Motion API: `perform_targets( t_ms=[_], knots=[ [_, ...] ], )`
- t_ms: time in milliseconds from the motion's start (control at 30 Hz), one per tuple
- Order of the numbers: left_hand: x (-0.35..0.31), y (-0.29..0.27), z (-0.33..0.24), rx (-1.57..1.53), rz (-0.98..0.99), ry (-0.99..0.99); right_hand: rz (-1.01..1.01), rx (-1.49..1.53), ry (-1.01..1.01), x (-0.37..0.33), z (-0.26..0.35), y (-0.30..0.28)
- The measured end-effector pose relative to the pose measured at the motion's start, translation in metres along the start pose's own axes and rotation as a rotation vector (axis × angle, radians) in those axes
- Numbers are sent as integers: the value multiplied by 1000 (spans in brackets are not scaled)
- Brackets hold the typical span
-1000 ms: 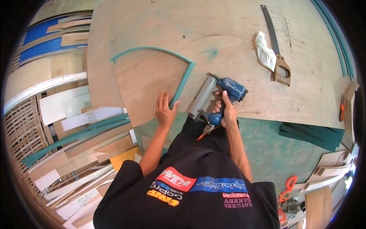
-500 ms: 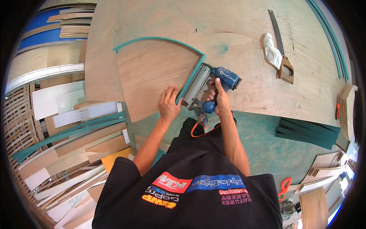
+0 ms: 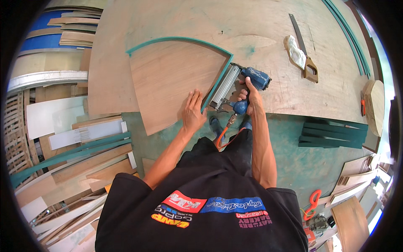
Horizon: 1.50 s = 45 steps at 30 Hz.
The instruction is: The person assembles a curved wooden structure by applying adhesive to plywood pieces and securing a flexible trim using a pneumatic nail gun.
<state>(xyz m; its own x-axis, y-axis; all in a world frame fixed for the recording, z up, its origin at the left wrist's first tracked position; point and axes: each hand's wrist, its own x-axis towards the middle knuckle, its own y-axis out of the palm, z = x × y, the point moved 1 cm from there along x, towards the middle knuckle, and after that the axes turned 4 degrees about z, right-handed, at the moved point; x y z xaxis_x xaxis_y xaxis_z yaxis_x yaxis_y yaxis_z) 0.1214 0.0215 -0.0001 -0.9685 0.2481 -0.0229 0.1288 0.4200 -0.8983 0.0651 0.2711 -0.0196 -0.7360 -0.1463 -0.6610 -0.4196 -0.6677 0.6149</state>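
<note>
A fan-shaped plywood panel [image 3: 168, 84] lies on the big plywood table, with a thin teal strip [image 3: 220, 82] standing along its right side. Another teal strip [image 3: 178, 39] curves round its far edge. My left hand [image 3: 194, 113] rests flat on the panel near its close right corner, fingers stretched out, thumb by the strip's near end. My right hand [image 3: 254, 100] wraps round the grip of a blue and silver nail gun [image 3: 257, 79]. The gun lies on its side, its long silver magazine alongside the strip. An orange air hose [image 3: 224, 145] runs from it toward my legs.
A handsaw [image 3: 310, 69] lies at the table's far right beside a white crumpled wad [image 3: 296, 53]. Long teal strips [image 3: 350, 40] lie along the right edge, near orange-handled pliers [image 3: 362, 105]. Dark green boards [image 3: 333, 133] sit below the table edge. Timber offcuts [image 3: 92, 166] crowd the left.
The view has shifted slightly, and my feet now show below the table edge. My left hand stays on the panel and my right hand keeps its grip on the nail gun beside the strip.
</note>
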Motion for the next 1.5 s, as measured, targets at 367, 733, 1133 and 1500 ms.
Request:
perform_targets(
  t_ms=[367, 733, 1133, 1500],
  knots=[
    [2, -1, 3, 16, -14, -26, -24, 7, -12, 1, -5, 4],
    [4, 0, 1, 22, 3, -29, -47, 19, 6, -3, -6, 5],
    [8, -7, -1, 70, 48, -21, -28, -22, -45, -6, -15, 4],
    [-15, -16, 3, 110, 146, -34, -8, 11, 10, -32, -49, 3]
  ],
)
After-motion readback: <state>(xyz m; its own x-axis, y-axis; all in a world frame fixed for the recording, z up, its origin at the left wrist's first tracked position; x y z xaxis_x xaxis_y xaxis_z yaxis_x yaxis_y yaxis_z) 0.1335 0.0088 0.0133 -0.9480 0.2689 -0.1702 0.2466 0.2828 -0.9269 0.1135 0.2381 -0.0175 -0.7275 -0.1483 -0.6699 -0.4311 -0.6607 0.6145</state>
